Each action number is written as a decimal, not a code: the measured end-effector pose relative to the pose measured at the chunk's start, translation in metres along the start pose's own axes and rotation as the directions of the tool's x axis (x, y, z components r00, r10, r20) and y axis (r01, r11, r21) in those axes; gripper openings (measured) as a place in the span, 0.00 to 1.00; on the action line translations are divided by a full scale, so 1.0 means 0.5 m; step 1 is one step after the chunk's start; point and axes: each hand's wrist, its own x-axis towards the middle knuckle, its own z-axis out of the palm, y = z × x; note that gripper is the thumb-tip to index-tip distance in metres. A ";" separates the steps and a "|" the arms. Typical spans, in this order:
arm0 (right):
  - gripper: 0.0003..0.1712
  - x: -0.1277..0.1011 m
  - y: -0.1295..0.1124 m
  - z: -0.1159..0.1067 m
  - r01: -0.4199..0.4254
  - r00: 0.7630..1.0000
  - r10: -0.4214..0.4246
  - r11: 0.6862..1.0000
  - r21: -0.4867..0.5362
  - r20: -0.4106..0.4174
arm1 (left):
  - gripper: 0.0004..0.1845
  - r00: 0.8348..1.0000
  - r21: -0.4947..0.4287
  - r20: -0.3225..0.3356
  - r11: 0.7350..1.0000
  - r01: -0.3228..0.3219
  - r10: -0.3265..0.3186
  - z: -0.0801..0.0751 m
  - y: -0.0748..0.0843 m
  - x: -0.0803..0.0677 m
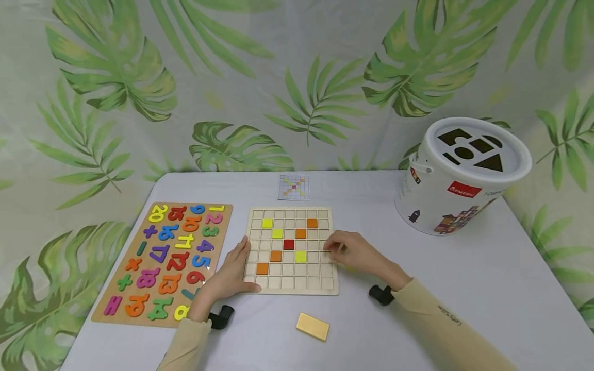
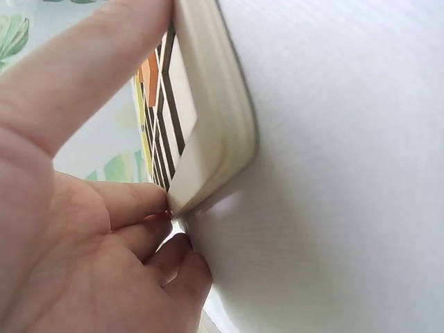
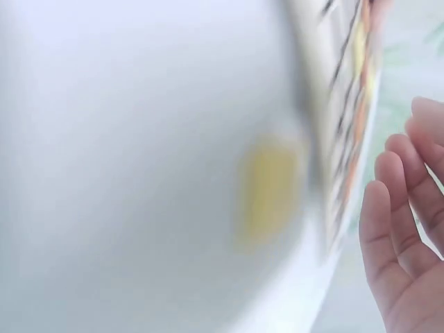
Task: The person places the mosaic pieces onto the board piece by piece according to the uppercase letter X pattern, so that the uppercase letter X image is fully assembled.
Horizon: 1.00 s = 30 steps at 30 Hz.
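Observation:
A wooden grid board (image 1: 313, 282) lies flat on the white table. It carries three yellow tiles (image 1: 300, 256), several orange tiles (image 1: 276, 256) and one red tile (image 1: 289, 245), which together form an X shape. My left hand (image 1: 229, 275) holds the board's front left corner, fingers along the left edge and thumb at the front edge. Just beside the right edge is my right hand (image 1: 350, 252), its fingers loosely bent. No tile shows between them. Under this hand, a blurred yellow piece (image 3: 270, 191) appears near the board in the right wrist view.
A gold block (image 1: 313, 326) lies in front of the board. At the left stands out a puzzle board (image 1: 99, 313) of coloured numbers. A small card (image 1: 293, 187) with a similar X pattern lies behind, and a white lidded bucket (image 1: 419, 206) stands at back right.

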 end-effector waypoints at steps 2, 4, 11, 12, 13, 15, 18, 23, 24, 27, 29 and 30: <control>0.10 -0.028 0.025 -0.016 -0.029 0.999 0.028 0.999 -0.021 -0.026 | 0.59 1.000 0.001 0.000 1.000 0.005 -0.005 0.001 -0.001 -0.001; 0.12 -0.052 0.043 -0.027 -0.051 0.998 0.049 0.998 -0.029 -0.050 | 0.59 1.000 0.005 -0.001 1.000 0.010 -0.010 0.001 -0.002 -0.003; 0.15 -0.092 0.069 -0.028 -0.039 0.998 0.037 0.998 -0.041 -0.051 | 0.59 1.000 0.010 -0.004 1.000 0.008 -0.008 0.003 -0.003 -0.004; 0.15 -0.092 0.068 -0.024 -0.035 0.999 0.034 0.998 -0.046 -0.040 | 0.59 1.000 0.013 -0.004 1.000 0.009 -0.009 0.003 -0.003 -0.003; 0.16 -0.092 0.067 -0.020 -0.036 0.999 0.034 0.998 -0.058 -0.030 | 0.59 1.000 0.013 -0.005 1.000 0.008 -0.008 0.004 -0.003 -0.003; 0.16 -0.090 0.064 -0.011 -0.040 0.999 0.038 0.995 -0.092 -0.017 | 0.59 1.000 0.010 -0.002 1.000 0.009 -0.009 0.004 -0.002 -0.002; 0.16 -0.085 0.059 -0.003 -0.059 0.998 0.058 0.989 -0.138 -0.016 | 0.59 1.000 0.000 -0.005 1.000 0.001 -0.001 0.004 -0.001 0.000; 0.16 -0.075 0.050 -0.006 -0.095 0.995 0.093 0.984 -0.147 -0.021 | 0.59 1.000 -0.010 -0.010 1.000 -0.005 0.005 0.001 0.002 0.000; 0.16 -0.073 0.046 -0.007 -0.096 0.995 0.094 0.985 -0.142 -0.022 | 0.59 1.000 -0.007 -0.007 1.000 -0.003 0.003 0.001 0.002 0.000; 0.16 -0.061 0.030 -0.006 -0.077 0.997 0.074 0.989 -0.123 -0.026 | 0.59 1.000 -0.001 0.004 1.000 0.011 -0.011 0.001 0.002 0.001; 0.16 -0.050 0.017 0.000 -0.046 0.999 0.044 0.993 -0.105 -0.018 | 0.59 1.000 0.000 0.006 1.000 0.014 -0.014 0.000 0.002 0.001; 0.15 -0.045 0.011 0.004 -0.026 1.000 0.026 0.995 -0.101 -0.007 | 0.59 1.000 -0.001 0.003 1.000 0.014 -0.014 0.000 0.002 0.001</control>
